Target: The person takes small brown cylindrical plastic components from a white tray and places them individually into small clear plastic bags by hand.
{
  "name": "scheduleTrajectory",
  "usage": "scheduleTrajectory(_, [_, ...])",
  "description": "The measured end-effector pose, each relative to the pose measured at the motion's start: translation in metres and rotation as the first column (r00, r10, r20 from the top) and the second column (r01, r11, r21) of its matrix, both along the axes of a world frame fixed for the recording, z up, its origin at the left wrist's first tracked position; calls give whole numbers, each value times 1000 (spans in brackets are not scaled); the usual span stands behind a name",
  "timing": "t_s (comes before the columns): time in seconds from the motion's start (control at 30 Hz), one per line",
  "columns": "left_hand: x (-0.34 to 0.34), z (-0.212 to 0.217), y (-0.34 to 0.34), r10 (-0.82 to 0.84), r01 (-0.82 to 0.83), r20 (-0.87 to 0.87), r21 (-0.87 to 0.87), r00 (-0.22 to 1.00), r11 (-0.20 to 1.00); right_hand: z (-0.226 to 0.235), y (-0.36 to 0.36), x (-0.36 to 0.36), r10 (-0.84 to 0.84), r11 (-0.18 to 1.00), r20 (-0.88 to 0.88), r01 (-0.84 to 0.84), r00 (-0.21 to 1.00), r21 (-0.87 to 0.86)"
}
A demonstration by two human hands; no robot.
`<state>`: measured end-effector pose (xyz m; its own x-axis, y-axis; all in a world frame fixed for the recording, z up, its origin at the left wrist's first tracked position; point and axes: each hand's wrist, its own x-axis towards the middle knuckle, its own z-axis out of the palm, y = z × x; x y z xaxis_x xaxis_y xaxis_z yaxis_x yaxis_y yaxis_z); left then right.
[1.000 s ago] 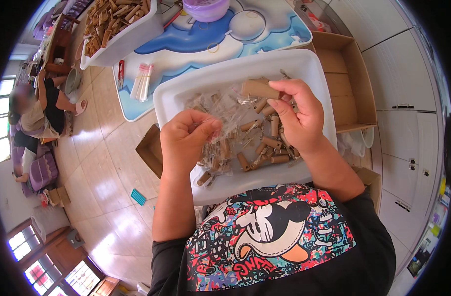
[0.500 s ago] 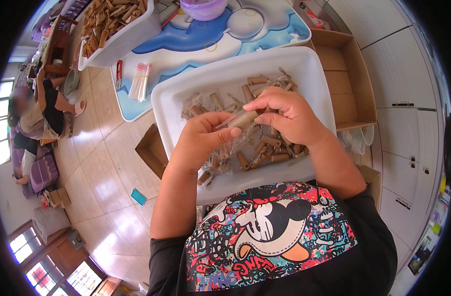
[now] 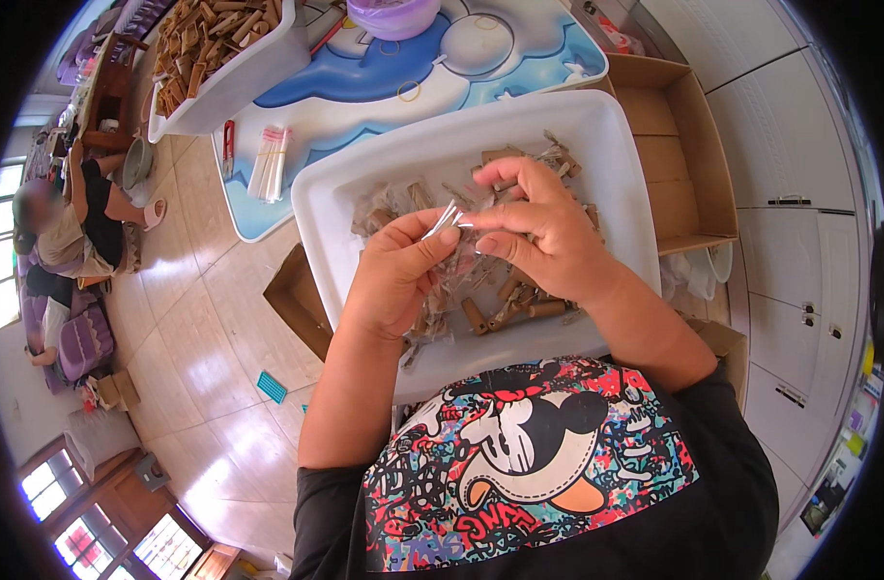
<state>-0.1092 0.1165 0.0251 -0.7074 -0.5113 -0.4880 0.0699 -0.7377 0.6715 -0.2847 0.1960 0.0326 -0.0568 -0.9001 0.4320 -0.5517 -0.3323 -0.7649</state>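
A white rectangular tray (image 3: 596,126) rests in front of me, holding several short brown tubes (image 3: 519,309) and clear wrappers. Both my hands hover over its middle. My left hand (image 3: 395,280) pinches one end of a thin clear wrapper (image 3: 444,219) between thumb and fingers. My right hand (image 3: 548,227) grips the other end of that wrapper with its fingertips. The two hands nearly touch. My palms hide much of the tray's contents.
A second white tray (image 3: 239,77) full of brown tubes sits at the upper left on a blue and white table (image 3: 364,106). A purple bowl (image 3: 393,14) stands behind. An open cardboard box (image 3: 679,145) lies at right. A person (image 3: 70,217) sits on the floor at left.
A second ago my right hand held a brown tube apart from the left hand. The hands then met over the tray, and now they hold a thin clear wrapper between them.
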Motion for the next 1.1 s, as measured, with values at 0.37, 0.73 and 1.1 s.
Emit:
scheduleTrajectory(0.37, [-16,5,14,231,-228,3,-160,973,960,-4,2,-2,-28,961,377,-79,926,264])
scheduleTrajectory(0.73, [-13,6,13,246,-245,1,-50,969,968,4,2,-10,9,963,351,-103,936,251])
scheduleTrajectory(1.1, [-11,1,11,267,-234,72,-300,961,925,-8,0,-15,-1,961,350,-96,937,260])
